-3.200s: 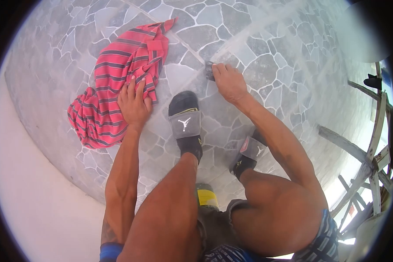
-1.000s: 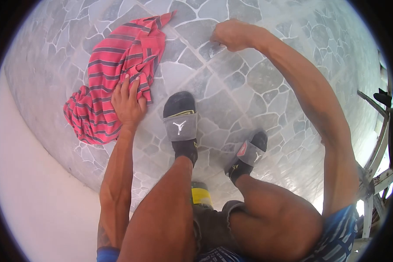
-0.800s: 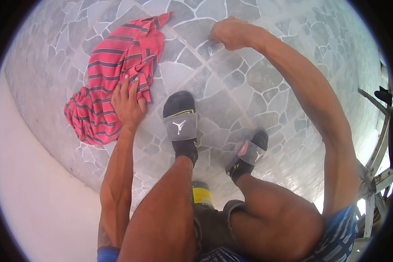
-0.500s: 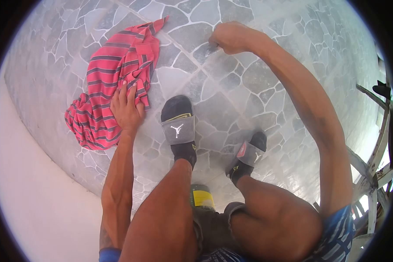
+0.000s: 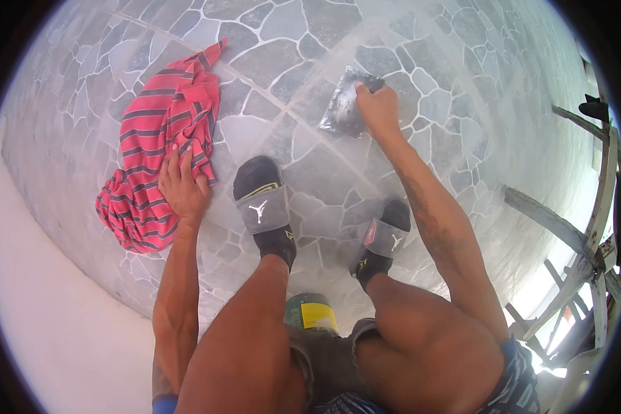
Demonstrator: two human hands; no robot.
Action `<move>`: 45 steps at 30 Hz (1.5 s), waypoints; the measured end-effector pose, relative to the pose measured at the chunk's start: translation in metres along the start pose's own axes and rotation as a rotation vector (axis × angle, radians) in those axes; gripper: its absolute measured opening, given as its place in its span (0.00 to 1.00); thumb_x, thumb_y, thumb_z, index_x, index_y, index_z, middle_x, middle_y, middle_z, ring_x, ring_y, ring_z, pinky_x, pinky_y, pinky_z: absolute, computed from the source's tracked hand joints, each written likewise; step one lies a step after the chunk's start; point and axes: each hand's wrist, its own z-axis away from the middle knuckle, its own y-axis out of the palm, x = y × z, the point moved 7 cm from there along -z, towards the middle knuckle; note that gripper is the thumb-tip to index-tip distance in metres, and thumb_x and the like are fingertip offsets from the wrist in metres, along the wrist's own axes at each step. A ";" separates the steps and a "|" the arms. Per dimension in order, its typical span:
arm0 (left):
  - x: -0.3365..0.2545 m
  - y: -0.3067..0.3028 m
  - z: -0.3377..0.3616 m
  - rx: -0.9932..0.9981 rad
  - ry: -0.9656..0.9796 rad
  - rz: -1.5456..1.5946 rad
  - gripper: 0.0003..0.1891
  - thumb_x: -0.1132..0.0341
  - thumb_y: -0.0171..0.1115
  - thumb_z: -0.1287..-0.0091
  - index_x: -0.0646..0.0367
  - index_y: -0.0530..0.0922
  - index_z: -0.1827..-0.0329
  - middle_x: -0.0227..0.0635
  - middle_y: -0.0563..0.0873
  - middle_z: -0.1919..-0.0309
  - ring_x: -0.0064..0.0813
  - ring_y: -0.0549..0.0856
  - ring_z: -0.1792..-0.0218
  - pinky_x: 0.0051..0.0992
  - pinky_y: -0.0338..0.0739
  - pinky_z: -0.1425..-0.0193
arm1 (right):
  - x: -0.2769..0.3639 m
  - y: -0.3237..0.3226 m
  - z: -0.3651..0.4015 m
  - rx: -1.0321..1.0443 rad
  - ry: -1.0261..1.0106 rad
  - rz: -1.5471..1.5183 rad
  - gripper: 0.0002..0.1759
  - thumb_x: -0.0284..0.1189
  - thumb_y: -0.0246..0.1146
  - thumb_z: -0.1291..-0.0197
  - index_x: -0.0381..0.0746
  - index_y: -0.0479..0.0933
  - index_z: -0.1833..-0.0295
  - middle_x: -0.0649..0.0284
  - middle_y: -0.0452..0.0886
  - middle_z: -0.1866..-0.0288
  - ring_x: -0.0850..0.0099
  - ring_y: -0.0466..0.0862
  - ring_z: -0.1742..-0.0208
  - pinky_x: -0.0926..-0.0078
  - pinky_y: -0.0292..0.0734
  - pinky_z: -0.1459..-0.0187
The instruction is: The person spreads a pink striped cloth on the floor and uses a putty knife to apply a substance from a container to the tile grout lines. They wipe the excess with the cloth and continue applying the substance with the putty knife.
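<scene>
Stone-patterned floor (image 5: 328, 169) is seen beneath the left hand (image 5: 184, 190), spread on a striped cloth (image 5: 148, 131), apparently for support. By its dark grip, a flat blade (image 5: 341, 110) is held in the right hand (image 5: 381, 110), leaving its face unobstructed; nearer the body, a yellow-labelled container (image 5: 318, 315) is placed.

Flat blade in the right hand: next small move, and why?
Probably a short, low pass along the pale seam. The right hand grips the smeared flat blade, whose corner is near that seam, while the left hand rests on the striped cloth. Whether the blade touches the floor, I can't tell.
</scene>
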 end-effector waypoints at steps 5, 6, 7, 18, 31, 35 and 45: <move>0.002 0.001 -0.002 -0.006 0.004 -0.033 0.30 0.63 0.58 0.40 0.45 0.75 0.30 0.35 0.73 0.28 0.46 0.72 0.32 0.46 0.62 0.29 | 0.016 0.021 0.003 -0.065 -0.057 -0.102 0.21 0.34 0.59 0.36 0.22 0.78 0.53 0.37 0.85 0.60 0.45 0.86 0.52 0.55 0.77 0.50; 0.001 0.001 -0.003 -0.019 0.013 -0.025 0.30 0.63 0.58 0.40 0.45 0.74 0.30 0.35 0.73 0.28 0.46 0.72 0.32 0.46 0.62 0.29 | 0.010 0.021 0.009 -0.093 -0.087 -0.125 0.21 0.33 0.59 0.35 0.22 0.77 0.51 0.37 0.84 0.57 0.45 0.86 0.51 0.55 0.77 0.49; 0.001 0.000 -0.004 -0.029 0.021 -0.017 0.30 0.63 0.57 0.40 0.45 0.74 0.30 0.36 0.74 0.28 0.46 0.72 0.32 0.46 0.62 0.29 | 0.005 0.020 0.017 -0.119 -0.115 -0.146 0.21 0.32 0.59 0.35 0.22 0.76 0.48 0.36 0.84 0.55 0.44 0.85 0.49 0.55 0.77 0.48; 0.002 0.003 -0.001 -0.013 0.001 -0.021 0.31 0.63 0.57 0.41 0.46 0.74 0.30 0.37 0.74 0.28 0.48 0.72 0.32 0.46 0.62 0.29 | 0.006 0.021 -0.004 -0.204 -0.071 -0.202 0.22 0.31 0.57 0.33 0.23 0.74 0.43 0.37 0.83 0.51 0.44 0.84 0.46 0.55 0.76 0.45; -0.003 -0.001 -0.001 0.017 0.029 -0.052 0.29 0.63 0.55 0.38 0.49 0.74 0.31 0.41 0.74 0.29 0.49 0.73 0.32 0.47 0.64 0.30 | 0.044 -0.003 -0.040 -0.127 0.074 -0.167 0.21 0.31 0.58 0.35 0.25 0.77 0.45 0.38 0.84 0.49 0.47 0.85 0.46 0.54 0.76 0.45; 0.002 0.002 -0.003 -0.007 0.011 -0.032 0.30 0.63 0.57 0.40 0.46 0.74 0.31 0.37 0.73 0.28 0.49 0.71 0.31 0.47 0.62 0.29 | 0.014 -0.004 -0.041 -0.231 -0.096 -0.236 0.20 0.30 0.58 0.35 0.24 0.77 0.45 0.37 0.83 0.49 0.46 0.85 0.45 0.55 0.77 0.47; 0.001 0.002 -0.007 -0.031 0.034 -0.027 0.30 0.64 0.57 0.40 0.48 0.74 0.31 0.38 0.73 0.28 0.49 0.72 0.32 0.47 0.63 0.30 | 0.017 -0.009 -0.067 -0.306 -0.145 -0.171 0.21 0.33 0.60 0.36 0.22 0.76 0.48 0.38 0.84 0.55 0.46 0.86 0.54 0.53 0.78 0.53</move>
